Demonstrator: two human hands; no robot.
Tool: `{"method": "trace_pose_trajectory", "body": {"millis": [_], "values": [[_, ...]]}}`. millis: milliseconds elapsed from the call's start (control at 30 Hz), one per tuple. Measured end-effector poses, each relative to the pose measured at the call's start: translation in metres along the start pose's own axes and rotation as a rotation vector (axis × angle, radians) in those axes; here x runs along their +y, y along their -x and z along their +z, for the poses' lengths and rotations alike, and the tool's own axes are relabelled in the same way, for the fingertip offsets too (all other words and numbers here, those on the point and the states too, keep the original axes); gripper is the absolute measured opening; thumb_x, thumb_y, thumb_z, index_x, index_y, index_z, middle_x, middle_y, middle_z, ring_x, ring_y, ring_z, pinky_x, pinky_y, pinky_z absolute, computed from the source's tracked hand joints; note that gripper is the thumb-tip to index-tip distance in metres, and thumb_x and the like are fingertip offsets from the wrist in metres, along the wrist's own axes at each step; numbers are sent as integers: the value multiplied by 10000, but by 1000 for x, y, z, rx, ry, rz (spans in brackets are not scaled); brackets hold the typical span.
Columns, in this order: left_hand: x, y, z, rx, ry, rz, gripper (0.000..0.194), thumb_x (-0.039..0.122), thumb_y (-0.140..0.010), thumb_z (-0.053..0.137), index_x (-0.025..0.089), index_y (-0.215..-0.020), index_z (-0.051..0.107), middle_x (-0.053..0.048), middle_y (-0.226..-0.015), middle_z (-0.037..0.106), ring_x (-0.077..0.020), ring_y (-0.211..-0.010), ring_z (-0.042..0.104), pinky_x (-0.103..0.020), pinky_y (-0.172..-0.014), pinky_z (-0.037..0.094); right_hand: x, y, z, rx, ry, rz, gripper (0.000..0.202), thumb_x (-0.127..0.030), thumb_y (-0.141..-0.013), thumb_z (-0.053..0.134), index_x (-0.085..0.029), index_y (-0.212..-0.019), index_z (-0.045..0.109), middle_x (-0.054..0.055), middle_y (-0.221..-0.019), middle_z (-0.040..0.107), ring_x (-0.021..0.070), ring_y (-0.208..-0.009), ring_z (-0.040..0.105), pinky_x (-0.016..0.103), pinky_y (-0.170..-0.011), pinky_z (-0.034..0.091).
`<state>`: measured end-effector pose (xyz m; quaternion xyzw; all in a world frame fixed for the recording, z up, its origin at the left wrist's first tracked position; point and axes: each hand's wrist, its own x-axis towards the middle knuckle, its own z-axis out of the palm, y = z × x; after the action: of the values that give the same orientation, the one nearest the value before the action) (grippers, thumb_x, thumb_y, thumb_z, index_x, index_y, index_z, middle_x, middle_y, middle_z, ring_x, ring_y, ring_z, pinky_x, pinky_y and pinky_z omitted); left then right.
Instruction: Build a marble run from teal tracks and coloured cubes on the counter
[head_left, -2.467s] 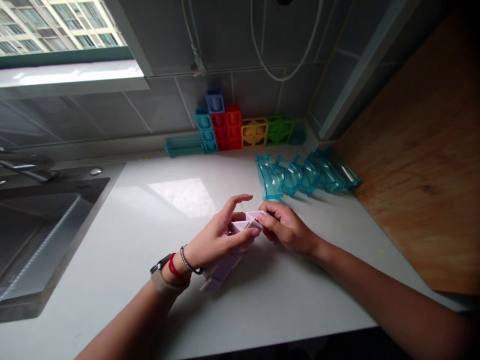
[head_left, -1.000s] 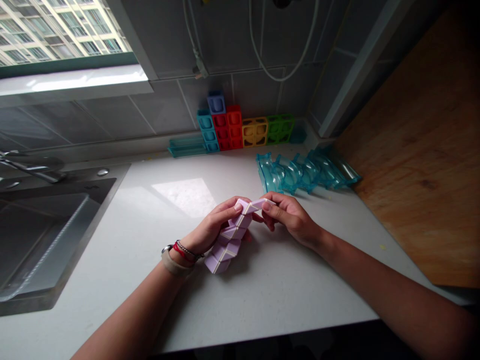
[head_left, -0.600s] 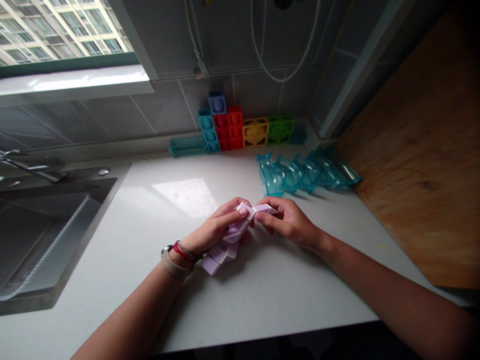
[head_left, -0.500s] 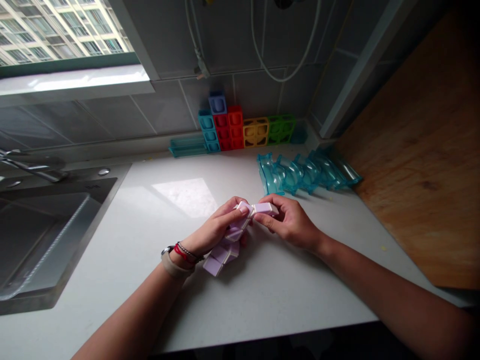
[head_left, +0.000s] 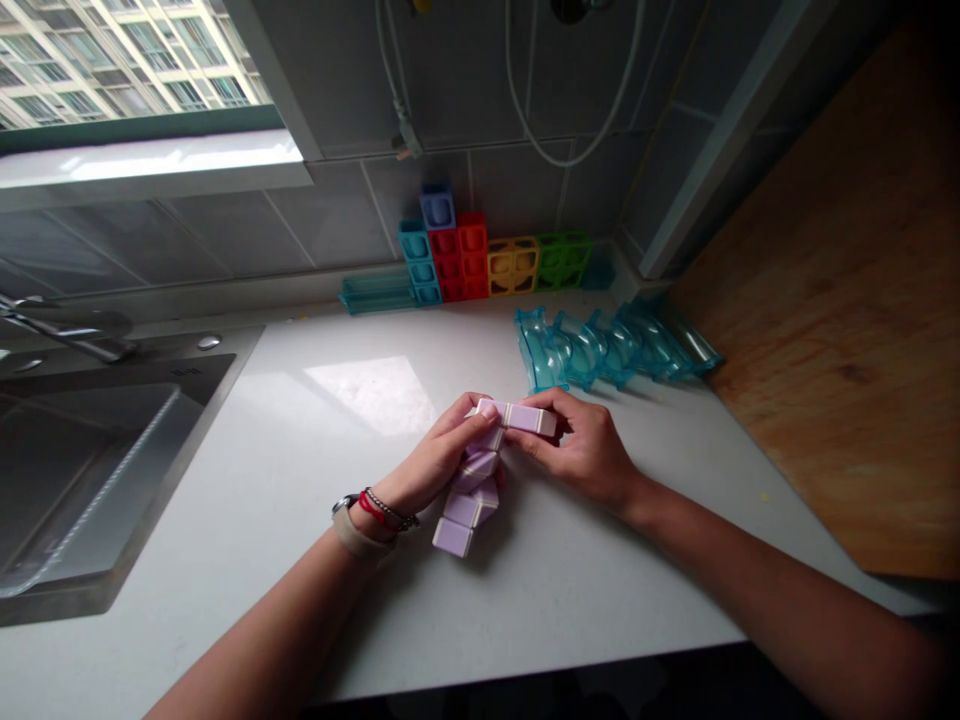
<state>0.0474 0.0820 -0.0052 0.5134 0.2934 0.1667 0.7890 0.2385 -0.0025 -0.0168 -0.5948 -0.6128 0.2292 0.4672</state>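
Observation:
A lilac and white snake puzzle, a chain of hinged wedge pieces, is held between both hands above the white counter. My left hand is closed around its upper middle part, the thumb pressing on the piece at the bend. My right hand pinches the short end that points right, thumb below and fingers behind. The longer zigzag end hangs down toward me, below my left hand. Some of my left fingers are hidden behind the pieces.
Clear blue moulded plastic pieces lie behind my right hand. Coloured blocks, among them red ones, yellow and green, stand against the tiled wall. A sink is at left, a wooden panel at right.
The snake puzzle has turned in my hands. Its lower zigzag end has swung to the right, and the end piece in my right hand now lies more level with the piece beside it.

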Motion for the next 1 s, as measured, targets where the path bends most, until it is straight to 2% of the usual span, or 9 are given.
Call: {"method": "trace_pose_trajectory", "body": {"millis": [100,267,400,467,533,600,700,867,1000], "values": [[1,-2,-1,-18,40,27,361,473,-949,693,203,-1132,539,-33,-832,684,-176,-646,721,-239,-538,561,1,-2,0,28,-92,96,284,-428,-851,820,-210,-976,687,12,-787,691,166,-643,584,288,-584,440],[2,-2,-2,-12,66,55,489,418,-903,766,208,-1309,592,-36,-925,671,-144,-665,693,-255,-583,592,1,-4,-1,48,-116,131,270,-400,-849,812,-208,-935,643,-11,-741,645,147,-611,551,269,-549,407],[1,-3,-5,6,-20,70,575,435,-925,739,208,-1428,578,-50,-903,695,-130,-618,665,-248,-560,575,0,-4,-1,-12,-68,16,245,-300,-897,735,-221,-1119,668,48,-984,731,207,-815,663,325,-724,515],[2,-2,-7,-14,-64,78,544,442,-948,707,184,-1415,602,-39,-825,687,-129,-597,653,-242,-551,563,0,-5,-2,-47,-40,-64,333,-254,-912,702,-246,-1244,671,75,-1147,731,250,-978,676,375,-842,531],[4,-1,-8,-38,-91,78,493,440,-962,685,170,-1373,636,-32,-776,678,-132,-594,650,-228,-542,542,1,-6,-4,-67,-26,-88,365,-217,-918,677,-266,-1279,680,76,-1154,718,255,-984,668,374,-818,535],[6,0,-9,-80,-105,50,424,432,-963,685,156,-1286,681,-30,-765,669,-129,-607,652,-210,-542,523,2,-7,-7,-52,-14,-108,337,-135,-900,629,-267,-1195,725,63,-1043,690,233,-904,655,350,-754,523],[10,3,-10,-167,-125,-25,341,433,-963,680,126,-1103,729,-44,-780,668,-131,-630,662,-197,-537,509,5,-10,-10,-32,-11,-162,366,-20,-814,564,-251,-1037,740,49,-980,644,221,-905,638,350,-790,511],[14,5,-11,-204,-75,-105,346,451,-964,655,132,-1082,716,-71,-850,692,-144,-605,667,-222,-507,534,5,-11,-5,28,-359,92,586,-85,-713,670,-260,-1256,533,23,-1010,635,190,-822,636,299,-670,536],[14,6,-6,-247,-75,-73,385,452,-963,657,156,-1206,698,-89,-970,686,-134,-624,657,-226,-515,552,2,-12,-5,-138,-656,339,382,-178,-728,668,-206,-1100,587,-8,-783,645,170,-662,631,276,-552,520]]}}
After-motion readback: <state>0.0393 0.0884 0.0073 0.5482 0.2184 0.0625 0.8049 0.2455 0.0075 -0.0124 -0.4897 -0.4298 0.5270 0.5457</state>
